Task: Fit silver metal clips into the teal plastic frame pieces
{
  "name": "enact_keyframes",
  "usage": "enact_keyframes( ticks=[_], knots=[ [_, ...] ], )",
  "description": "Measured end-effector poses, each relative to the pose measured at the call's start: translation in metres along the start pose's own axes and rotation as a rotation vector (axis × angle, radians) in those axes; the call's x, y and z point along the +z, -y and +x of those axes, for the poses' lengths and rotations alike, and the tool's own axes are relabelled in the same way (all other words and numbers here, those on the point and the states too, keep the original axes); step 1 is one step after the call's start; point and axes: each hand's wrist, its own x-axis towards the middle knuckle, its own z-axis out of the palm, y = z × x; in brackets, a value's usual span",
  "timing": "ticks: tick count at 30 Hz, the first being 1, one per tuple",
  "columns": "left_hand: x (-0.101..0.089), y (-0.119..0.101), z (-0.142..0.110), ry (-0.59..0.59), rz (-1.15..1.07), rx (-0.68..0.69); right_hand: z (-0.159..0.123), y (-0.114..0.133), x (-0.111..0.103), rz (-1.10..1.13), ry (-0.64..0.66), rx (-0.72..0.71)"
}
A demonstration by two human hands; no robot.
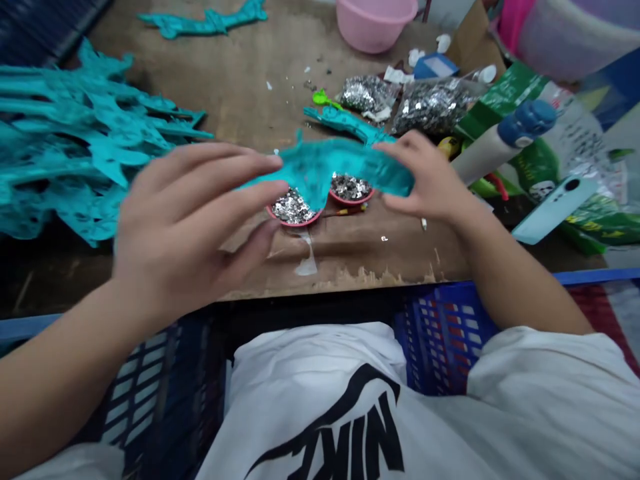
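Observation:
My left hand [190,227] and my right hand [425,177] grip the two ends of a floppy teal cutout [320,167], holding it low over the wooden table [210,73]. Beneath it sit two small pink-rimmed dishes of silver sequins [293,208] [351,189], partly hidden by the cutout. Another narrow teal piece [345,123] lies just beyond my right fingers. A small green scoop [325,99] rests by it. Two clear bags of silver sequins [365,93] [435,105] lie further back.
A large heap of teal cutouts [75,140] covers the table's left side. A pink basin [375,23] stands at the back. To the right are a blue-capped tube [500,140], a pale blue phone [555,210] and a green printed bag [540,167]. Blue crates [445,340] sit below the table edge.

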Motion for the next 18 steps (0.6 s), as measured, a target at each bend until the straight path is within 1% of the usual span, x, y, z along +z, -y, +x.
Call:
enact_keyframes(
  ticks=[1,2,3,4,5,6,8,9,11,15,18],
  knots=[
    [-0.009,0.003,0.001,-0.056,0.013,-0.023,0.004,-0.021,-0.007,-0.036,-0.088,0.096],
    [-0.011,0.008,0.001,-0.087,0.010,-0.058,0.008,-0.042,-0.009,-0.064,-0.170,0.195],
    [-0.008,0.016,0.000,-0.084,-0.010,-0.096,0.014,-0.062,-0.007,-0.082,-0.221,0.296],
    [-0.001,0.024,-0.001,-0.054,-0.033,-0.132,0.019,-0.080,-0.001,-0.094,-0.243,0.411],
    [0.010,0.034,-0.003,-0.009,-0.050,-0.159,0.025,-0.094,0.006,-0.101,-0.227,0.536],
    [0.022,0.044,-0.005,0.050,-0.053,-0.170,0.030,-0.105,0.015,-0.107,-0.184,0.651],
    [0.043,0.061,-0.009,0.158,-0.016,-0.173,0.036,-0.117,0.032,-0.121,-0.083,0.819],
    [0.050,0.066,-0.011,0.197,0.005,-0.167,0.036,-0.120,0.039,-0.131,-0.046,0.863],
    [0.056,0.072,-0.014,0.248,0.022,-0.156,0.035,-0.124,0.049,-0.143,-0.013,0.887],
    [0.053,0.072,-0.015,0.290,0.011,-0.148,0.029,-0.137,0.058,-0.128,0.015,0.840],
    [0.054,0.074,-0.015,0.296,0.002,-0.140,0.029,-0.145,0.062,-0.117,0.030,0.810]
  ],
)
